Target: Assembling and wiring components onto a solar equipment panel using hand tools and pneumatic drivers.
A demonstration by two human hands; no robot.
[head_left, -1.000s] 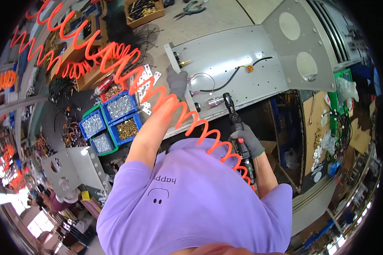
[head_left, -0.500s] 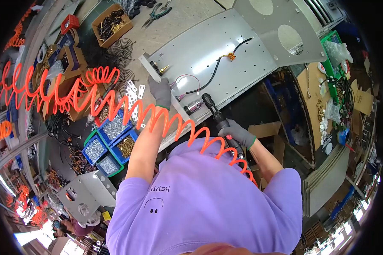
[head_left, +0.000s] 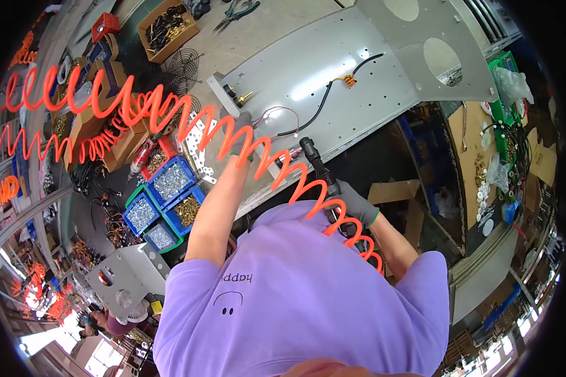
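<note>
A grey metal panel (head_left: 308,81) with an upright flange (head_left: 223,94) along its left end lies before me. My left hand (head_left: 243,133), in a grey glove, is at this flange; the orange coiled hose (head_left: 195,122) crosses in front and hides most of its fingers. In my right hand (head_left: 355,204), also gloved, is a black air ratchet wrench (head_left: 321,166), gripped round its body. Its head is near the flange's near end, beside a silver cylindrical piece partly covered by the hose. A brass fitting (head_left: 244,98) sticks through the flange, and a black cable (head_left: 326,94) lies on the panel.
Blue bins (head_left: 170,182) of small metal hardware stand to the left, near white perforated strips (head_left: 198,147). Beyond are a cardboard box (head_left: 168,31) of fittings and pliers (head_left: 238,14). A wooden board (head_left: 478,157) with loose parts is at right. Another person (head_left: 116,323) is at lower left.
The orange hose has swung and now crosses my left hand, which has shifted slightly up along the flange. My right hand keeps its grip on the wrench. The whole view has shifted a little.
</note>
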